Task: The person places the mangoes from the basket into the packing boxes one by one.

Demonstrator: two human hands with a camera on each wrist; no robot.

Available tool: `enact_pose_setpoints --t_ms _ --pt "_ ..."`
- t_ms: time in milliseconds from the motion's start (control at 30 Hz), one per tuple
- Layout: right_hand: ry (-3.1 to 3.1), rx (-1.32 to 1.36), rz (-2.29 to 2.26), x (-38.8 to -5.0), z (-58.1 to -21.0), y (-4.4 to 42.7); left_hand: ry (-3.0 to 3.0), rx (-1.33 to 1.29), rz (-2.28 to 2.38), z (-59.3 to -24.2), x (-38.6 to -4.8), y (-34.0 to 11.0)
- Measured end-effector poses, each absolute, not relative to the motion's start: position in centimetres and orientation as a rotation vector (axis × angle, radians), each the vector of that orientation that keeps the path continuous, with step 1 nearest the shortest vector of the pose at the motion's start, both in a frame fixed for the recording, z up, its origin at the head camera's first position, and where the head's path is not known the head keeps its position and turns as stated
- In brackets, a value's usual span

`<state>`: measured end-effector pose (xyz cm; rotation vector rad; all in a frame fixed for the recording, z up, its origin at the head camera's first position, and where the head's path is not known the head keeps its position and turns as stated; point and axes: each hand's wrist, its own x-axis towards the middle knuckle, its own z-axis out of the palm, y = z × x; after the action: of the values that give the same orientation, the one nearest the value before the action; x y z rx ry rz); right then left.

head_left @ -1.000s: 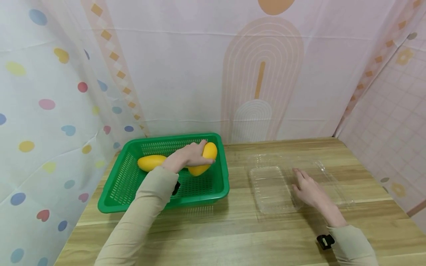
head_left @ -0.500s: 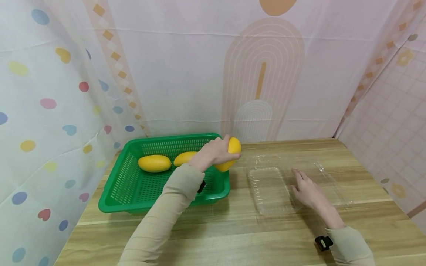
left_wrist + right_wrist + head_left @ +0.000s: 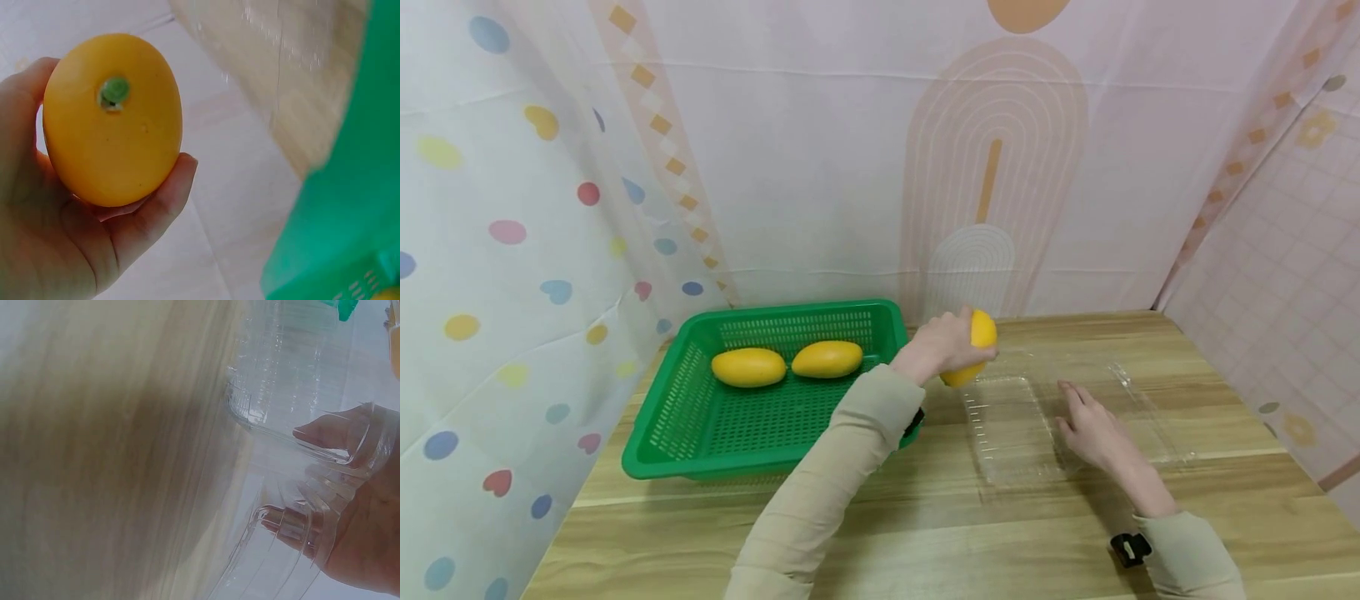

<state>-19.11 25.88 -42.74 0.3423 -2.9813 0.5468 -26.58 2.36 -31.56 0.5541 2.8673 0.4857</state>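
Note:
A yellow mango (image 3: 982, 330) is in my left hand (image 3: 943, 343), thumb and fingers curled round its sides, in the air past the basket's right end. Its green stem stub shows in the left wrist view, where the mango (image 3: 115, 150) fills the grip. Below and to its right, a clear plastic clamshell box (image 3: 1007, 429) lies unfolded on the table. My right hand (image 3: 1097, 433) holds its middle fold; in the right wrist view the thumb and bent fingers (image 3: 290, 526) straddle the fold, partly seen through the plastic. Two more mangoes (image 3: 749, 367) lie in the green basket (image 3: 662, 417).
The basket stands on the left of the wooden table (image 3: 880, 533). A printed cloth (image 3: 820, 167) hangs behind the table's back edge, with more cloth on both sides. Black straps with cameras (image 3: 1130, 549) sit on the wrists.
My left hand has lifted the mango out of the basket and carried it right, over the rim to near the clamshell box. The right hand has stayed in place.

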Motion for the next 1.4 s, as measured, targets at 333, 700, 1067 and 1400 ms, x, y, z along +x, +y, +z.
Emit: enact_pose_setpoints --t_ms 333,700,1067,1400 --pt "-2.976 0.323 0.525 -19.0 -42.9 25.9 2.924 0.551 0.288 -35.2 -25.5 6.7" --pt "-2.947 0.342 0.493 -18.9 -43.1 26.0 2.973 0.435 0.242 -38.9 -25.0 8.9" --pt "-2.932 0.337 0.494 -18.8 -43.1 26.0 2.938 0.417 0.344 -41.1 -24.9 9.3" --pt "-2.911 0.348 0.486 -18.8 -43.0 25.9 2.929 0.369 0.346 -41.3 -25.0 9.6"
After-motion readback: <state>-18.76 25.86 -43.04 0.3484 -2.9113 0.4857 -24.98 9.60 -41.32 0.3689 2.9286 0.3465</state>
